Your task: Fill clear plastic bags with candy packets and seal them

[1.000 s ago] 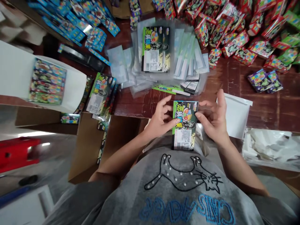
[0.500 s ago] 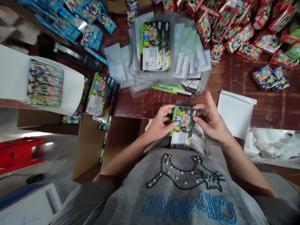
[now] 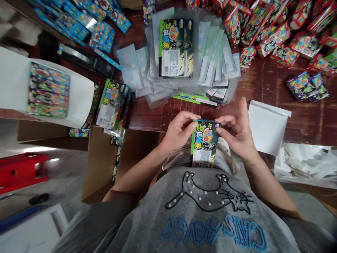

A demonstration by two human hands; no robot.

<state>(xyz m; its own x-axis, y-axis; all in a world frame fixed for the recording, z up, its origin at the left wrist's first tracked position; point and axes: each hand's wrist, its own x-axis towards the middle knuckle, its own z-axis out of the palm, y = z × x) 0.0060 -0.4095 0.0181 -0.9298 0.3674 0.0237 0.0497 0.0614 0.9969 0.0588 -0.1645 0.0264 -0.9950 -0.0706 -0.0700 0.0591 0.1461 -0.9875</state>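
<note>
A green and black candy box [image 3: 204,140] with a printed label rests against my body, its far edge at the table's front. My left hand [image 3: 180,131] pinches the far left corner between thumb and fingers. At the far right corner, my right hand [image 3: 235,131] grips the same box, index finger raised. Just beyond lies a pile of clear plastic sleeves [image 3: 155,95], topped by two similar flat black and green boxes [image 3: 172,49]. The underside of the held box is hidden.
Red candy boxes [image 3: 273,38] heap at the back right, near two purple packs [image 3: 301,86]. A white carton [image 3: 268,126] lies right. Blue packs [image 3: 102,38], an opened white box of packs [image 3: 48,89] and stacked candy boxes [image 3: 112,102] are left, above a cardboard carton [image 3: 101,165].
My left hand has slid from the box's left side up to its far left corner. My right hand stays at the far right corner.
</note>
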